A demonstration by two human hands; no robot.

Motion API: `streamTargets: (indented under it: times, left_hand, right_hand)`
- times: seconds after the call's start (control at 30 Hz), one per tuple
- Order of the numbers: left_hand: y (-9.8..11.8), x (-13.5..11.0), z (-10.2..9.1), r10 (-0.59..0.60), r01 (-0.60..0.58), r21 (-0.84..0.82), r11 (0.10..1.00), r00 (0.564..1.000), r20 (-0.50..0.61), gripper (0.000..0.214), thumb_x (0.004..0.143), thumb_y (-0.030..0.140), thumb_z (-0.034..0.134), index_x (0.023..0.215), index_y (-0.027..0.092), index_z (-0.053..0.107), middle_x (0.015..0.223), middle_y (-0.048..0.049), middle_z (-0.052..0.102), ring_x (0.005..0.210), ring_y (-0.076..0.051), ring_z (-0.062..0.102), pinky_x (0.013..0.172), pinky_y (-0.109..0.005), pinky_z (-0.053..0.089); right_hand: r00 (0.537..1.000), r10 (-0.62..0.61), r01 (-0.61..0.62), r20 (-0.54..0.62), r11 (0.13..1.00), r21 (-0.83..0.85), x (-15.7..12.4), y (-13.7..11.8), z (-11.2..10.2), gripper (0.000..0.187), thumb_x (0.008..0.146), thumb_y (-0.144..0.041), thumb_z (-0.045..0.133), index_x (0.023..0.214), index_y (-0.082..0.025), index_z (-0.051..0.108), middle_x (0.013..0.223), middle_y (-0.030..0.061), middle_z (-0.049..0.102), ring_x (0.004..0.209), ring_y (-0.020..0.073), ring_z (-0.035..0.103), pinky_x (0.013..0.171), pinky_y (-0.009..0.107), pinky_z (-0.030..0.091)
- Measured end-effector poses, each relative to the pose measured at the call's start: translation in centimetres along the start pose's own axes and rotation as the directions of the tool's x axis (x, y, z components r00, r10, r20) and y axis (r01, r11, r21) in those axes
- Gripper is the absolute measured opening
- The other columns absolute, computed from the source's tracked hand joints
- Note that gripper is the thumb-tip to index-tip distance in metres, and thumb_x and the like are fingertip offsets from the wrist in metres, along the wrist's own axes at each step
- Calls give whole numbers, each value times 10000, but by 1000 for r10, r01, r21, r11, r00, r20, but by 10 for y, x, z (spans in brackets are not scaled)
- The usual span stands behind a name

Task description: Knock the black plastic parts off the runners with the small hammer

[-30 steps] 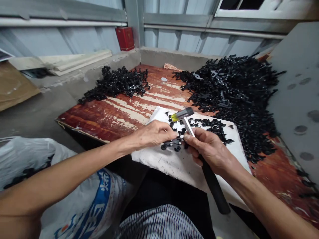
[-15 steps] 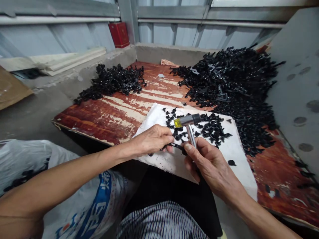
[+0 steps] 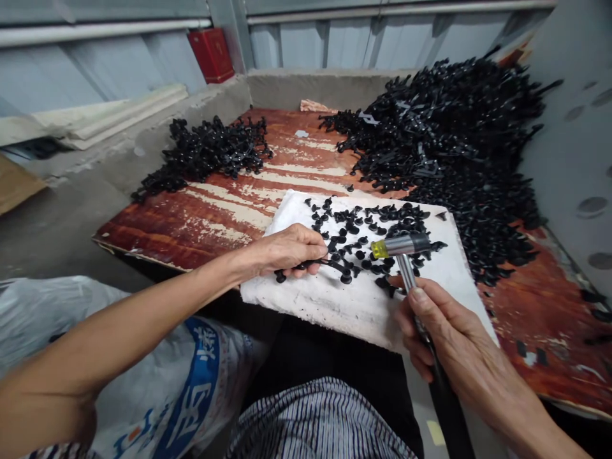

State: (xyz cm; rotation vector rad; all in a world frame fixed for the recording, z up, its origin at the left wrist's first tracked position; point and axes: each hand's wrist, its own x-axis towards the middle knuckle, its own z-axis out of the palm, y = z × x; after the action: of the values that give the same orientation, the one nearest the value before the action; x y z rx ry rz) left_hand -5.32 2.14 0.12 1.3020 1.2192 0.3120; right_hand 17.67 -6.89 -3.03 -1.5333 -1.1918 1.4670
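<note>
My left hand is closed on a black strip-like part with a round knob at its end, held just above the white board. In my right hand is a hammer with a metal head, a yellow tip on one face and a dark tip on the other. Its black handle runs down under my palm. My right index fingertip reaches toward a small black part at the board, and I cannot tell if it touches. Many small black mushroom-shaped pieces lie scattered on the board beyond both hands.
A large heap of black parts rises at the back right, and a smaller pile lies at the left on the worn red-brown tabletop. A white plastic sack stands at lower left. A red box sits on the ledge.
My right hand has moved right with the hammer, away from the black strip part and my left hand. The left hand still grips the part. The view has shifted slightly.
</note>
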Motion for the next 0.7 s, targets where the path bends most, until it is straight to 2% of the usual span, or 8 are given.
streamTargets:
  times: [0.43, 0.7]
  left_hand:
    - [-9, 0, -1, 42, -42, 45, 998, 999, 2, 225, 936, 204, 509, 719, 150, 536, 563, 40, 550, 364, -11, 406, 354, -134, 251]
    - [-11, 2, -2, 62, -62, 95, 994, 998, 0, 210, 931, 220, 513, 737, 147, 548, 570, 41, 554, 361, -11, 398, 348, -137, 242]
  right_hand:
    - [999, -21, 23, 27, 996, -84, 0, -5, -4, 439, 820, -680, 541, 808, -254, 435, 576, -78, 487, 355, 68, 399, 306, 184, 381]
    - [998, -33, 36, 45, 996, -87, 2, -4, -4, 455, 818, -690, 528, 762, -252, 418, 561, -78, 478, 349, 68, 399, 301, 184, 371]
